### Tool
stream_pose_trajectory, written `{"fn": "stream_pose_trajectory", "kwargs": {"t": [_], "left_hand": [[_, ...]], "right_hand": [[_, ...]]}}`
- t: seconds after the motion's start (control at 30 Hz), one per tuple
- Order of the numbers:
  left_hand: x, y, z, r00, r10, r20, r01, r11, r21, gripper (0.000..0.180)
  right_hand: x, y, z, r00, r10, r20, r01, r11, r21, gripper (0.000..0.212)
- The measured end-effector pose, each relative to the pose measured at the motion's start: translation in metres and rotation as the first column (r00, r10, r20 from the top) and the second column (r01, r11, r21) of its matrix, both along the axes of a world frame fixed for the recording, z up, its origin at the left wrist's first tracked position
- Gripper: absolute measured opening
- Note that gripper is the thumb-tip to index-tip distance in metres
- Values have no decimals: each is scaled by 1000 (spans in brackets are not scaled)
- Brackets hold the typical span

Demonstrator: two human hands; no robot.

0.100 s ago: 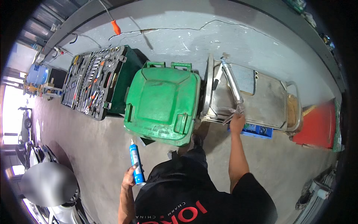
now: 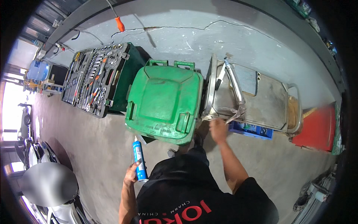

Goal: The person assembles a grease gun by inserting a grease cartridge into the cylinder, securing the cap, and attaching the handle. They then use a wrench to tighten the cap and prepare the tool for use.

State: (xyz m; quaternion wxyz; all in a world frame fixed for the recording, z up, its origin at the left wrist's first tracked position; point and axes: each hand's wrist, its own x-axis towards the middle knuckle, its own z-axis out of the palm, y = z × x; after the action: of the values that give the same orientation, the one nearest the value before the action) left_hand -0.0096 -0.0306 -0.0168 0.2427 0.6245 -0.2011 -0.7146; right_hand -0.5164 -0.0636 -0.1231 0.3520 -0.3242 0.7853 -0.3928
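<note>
In my left hand point(image 2: 133, 172) is a blue sealant cartridge point(image 2: 139, 160), held upright with its pale nozzle pointing away from me. My fingers wrap round its lower half. My right hand point(image 2: 218, 130) is in the air just off the near left corner of a metal cart top point(image 2: 266, 104), its fingers smeared by motion. Right beside it, a silver caulking gun point(image 2: 234, 84) lies across the cart, its handle and trigger at the near edge. The hand looks apart from that handle.
A green lidded bin point(image 2: 164, 100) stands ahead, with an open socket and wrench set point(image 2: 95, 78) to its left. Under the cart sits a blue crate point(image 2: 253, 130). A red box point(image 2: 315, 127) is at far right. An orange-handled screwdriver point(image 2: 119, 24) hangs by the wall.
My right hand has moved left and slightly nearer, away from the caulking gun's handle. The gun stays on the cart. My left hand still holds the cartridge.
</note>
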Motion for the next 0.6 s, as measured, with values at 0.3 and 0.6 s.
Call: {"fn": "stream_pose_trajectory", "kwargs": {"t": [0.3,0.6], "left_hand": [[40,5,-10,951,-270,153,268,963,32,61],[6,-43,23,576,-721,385,754,650,88,60]], "right_hand": [[139,-58,-41,911,120,395,-209,959,191,37],[34,-193,268,709,160,687,-82,986,-145,14]]}}
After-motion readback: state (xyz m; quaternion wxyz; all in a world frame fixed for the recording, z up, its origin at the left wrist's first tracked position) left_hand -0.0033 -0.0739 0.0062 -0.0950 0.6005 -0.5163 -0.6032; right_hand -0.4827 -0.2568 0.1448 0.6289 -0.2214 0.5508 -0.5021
